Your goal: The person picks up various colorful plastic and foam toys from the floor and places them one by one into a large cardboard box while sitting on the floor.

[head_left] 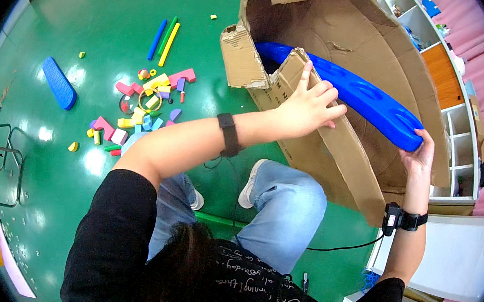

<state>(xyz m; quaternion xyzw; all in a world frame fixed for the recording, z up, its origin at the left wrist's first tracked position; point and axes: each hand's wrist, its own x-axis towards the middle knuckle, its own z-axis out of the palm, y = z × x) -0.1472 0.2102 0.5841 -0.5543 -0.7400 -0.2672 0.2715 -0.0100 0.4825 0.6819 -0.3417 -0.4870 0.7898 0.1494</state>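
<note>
Left hand [310, 104] on cardboard structure [351, 161], right hand [419, 153] gripping blue beam [358, 93]; scattered blocks [139, 114]

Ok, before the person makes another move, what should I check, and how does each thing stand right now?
1. Right hand holding the long blue plastic beam by one end: ok.
2. Left hand touching the large brown cardboard box: ok, it is on the upper edge of a wall.
3. Whole beam in view: not ok, the cardboard hides part of it.
4. Small multicoloured toy blocks apart from the box: ok, they lie scattered to its left.
5. Thin black cable near the box free of snags: cannot tell, part is out of sight.
</note>
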